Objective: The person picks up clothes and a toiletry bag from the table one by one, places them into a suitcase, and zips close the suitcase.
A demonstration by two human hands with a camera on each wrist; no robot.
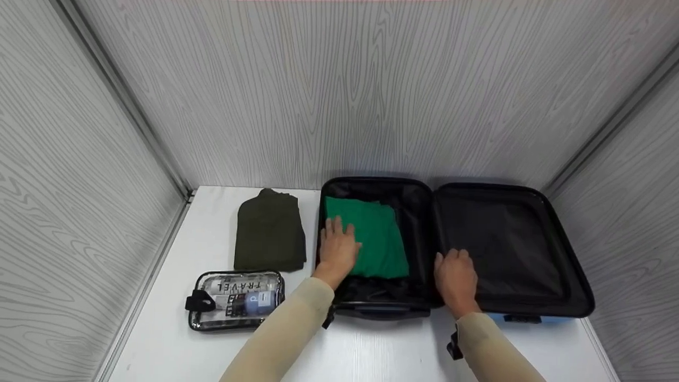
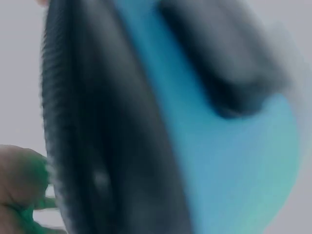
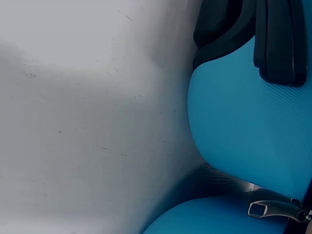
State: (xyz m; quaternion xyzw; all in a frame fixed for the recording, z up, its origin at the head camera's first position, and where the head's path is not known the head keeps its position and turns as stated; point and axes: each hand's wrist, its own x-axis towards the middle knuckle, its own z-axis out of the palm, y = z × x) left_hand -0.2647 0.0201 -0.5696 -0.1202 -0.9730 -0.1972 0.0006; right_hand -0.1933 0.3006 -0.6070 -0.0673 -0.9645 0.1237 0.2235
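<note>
An open suitcase [image 1: 435,228] with black lining lies spread in two halves; its blue shell [image 3: 243,117] shows in the right wrist view. Green folded clothing [image 1: 379,239] lies in the left half. On its left side rests my left hand [image 1: 339,249], fingers extended and slightly spread. In the left wrist view, the suitcase side blocks much of this hand [image 2: 19,178], and the picture is blurred. My right hand [image 1: 457,276] rests at the inner edge of the right half, fingers loosely bent. A metal zipper pull [image 3: 278,210] sits near it.
Left of the suitcase, dark olive folded clothing [image 1: 269,231] lies on the white table [image 1: 371,350]. Below that is a clear travel pouch [image 1: 217,318] with black trim and bottles inside. Grey wood-grain walls [image 1: 329,95] enclose the back and both sides.
</note>
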